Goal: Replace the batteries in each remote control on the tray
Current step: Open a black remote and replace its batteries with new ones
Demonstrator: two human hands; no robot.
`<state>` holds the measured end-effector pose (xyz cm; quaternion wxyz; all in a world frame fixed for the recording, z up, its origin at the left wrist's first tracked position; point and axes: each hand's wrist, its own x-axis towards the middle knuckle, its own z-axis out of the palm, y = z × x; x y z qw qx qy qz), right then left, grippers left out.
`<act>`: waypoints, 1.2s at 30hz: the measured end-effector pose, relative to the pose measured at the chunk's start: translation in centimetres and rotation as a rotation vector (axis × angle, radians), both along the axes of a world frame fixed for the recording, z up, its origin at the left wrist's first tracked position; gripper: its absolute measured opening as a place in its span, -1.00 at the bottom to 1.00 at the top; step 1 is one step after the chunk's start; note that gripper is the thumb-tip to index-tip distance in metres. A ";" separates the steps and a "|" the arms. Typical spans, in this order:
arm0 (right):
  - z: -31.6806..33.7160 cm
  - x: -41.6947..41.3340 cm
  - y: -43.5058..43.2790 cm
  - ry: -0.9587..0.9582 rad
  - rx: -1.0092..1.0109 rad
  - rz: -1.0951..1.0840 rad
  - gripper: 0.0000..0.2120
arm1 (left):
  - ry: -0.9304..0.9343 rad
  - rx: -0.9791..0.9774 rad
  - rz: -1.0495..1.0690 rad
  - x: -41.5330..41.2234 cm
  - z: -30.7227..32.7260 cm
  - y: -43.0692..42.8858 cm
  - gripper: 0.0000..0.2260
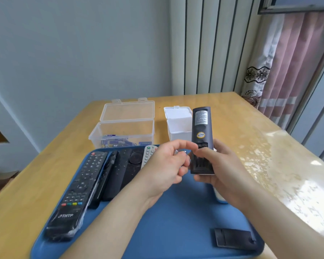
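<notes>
Just beside remote clasped in right grip, batteries pinched in left grip.

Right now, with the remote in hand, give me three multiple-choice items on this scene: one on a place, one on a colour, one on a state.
1. Where does the loose battery cover lie?
A on the tray
B on the floor
C on a chair

2. What colour is the tray?
A red
B blue
C white

3. How is the lid of the clear box?
A open
B shut
C missing

Answers: 1 A, it rests near the tray's near right corner; 2 B, its bare surface is blue; 3 A, the lid stands tipped back behind the box.
</notes>
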<state>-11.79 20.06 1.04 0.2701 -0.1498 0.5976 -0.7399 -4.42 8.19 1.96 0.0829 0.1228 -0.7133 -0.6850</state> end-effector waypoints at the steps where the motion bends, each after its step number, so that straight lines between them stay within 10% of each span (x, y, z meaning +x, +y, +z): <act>1: 0.4 -0.3 -0.1 0.017 0.007 -0.014 -0.84 | -0.010 -0.052 0.020 -0.7 0.3 -0.3 -0.73; 11: 0.2 -3.2 0.2 0.192 0.170 -0.189 -0.85 | -0.015 -0.655 0.160 -11.0 2.2 -4.0 -0.63; 22: -0.6 -2.2 0.6 0.279 0.178 -0.151 -0.86 | 0.089 -0.771 0.359 -11.0 0.6 -7.7 -0.66; 36: -0.4 -1.1 -4.9 0.095 0.073 0.029 -0.69 | -0.568 -1.176 0.196 -4.3 -1.3 -16.8 -0.61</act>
